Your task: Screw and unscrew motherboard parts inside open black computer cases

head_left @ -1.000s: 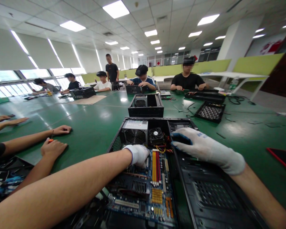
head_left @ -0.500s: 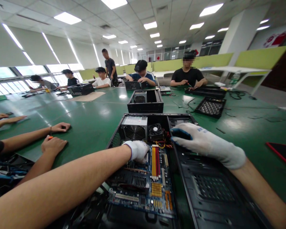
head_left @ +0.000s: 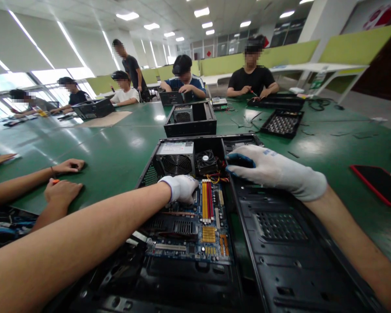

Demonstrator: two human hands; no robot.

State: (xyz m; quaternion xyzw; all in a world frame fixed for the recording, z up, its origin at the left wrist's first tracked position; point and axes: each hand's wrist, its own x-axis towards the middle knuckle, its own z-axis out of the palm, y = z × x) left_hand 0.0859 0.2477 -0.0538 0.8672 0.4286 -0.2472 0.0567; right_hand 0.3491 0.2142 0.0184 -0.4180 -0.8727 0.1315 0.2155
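An opened black computer case (head_left: 252,261) lies in front of me. Inside are a blue motherboard (head_left: 189,248), memory slots in yellow and red (head_left: 207,201), a power supply (head_left: 176,163) and a cooling fan (head_left: 206,161). My left hand (head_left: 185,189), in a white glove, reaches down to the motherboard left of the memory slots. Its fingers are bent together, and whatever is beneath them is hidden. My right hand (head_left: 263,169), gloved in white with a blue palm, curls at the inner metal edge of the case, fingers and thumb bent round it.
Another black case (head_left: 190,128) stands just beyond mine on the green table (head_left: 117,143). A black perforated tray (head_left: 283,123) and loose cables lie far right. A red-edged phone-like slab (head_left: 378,184) is at right. A co-worker's hands (head_left: 63,191) rest at left; several people sit opposite.
My view has tilted downward, so more of the near end of the case shows. Both gloved hands keep nearly the same places on the case.
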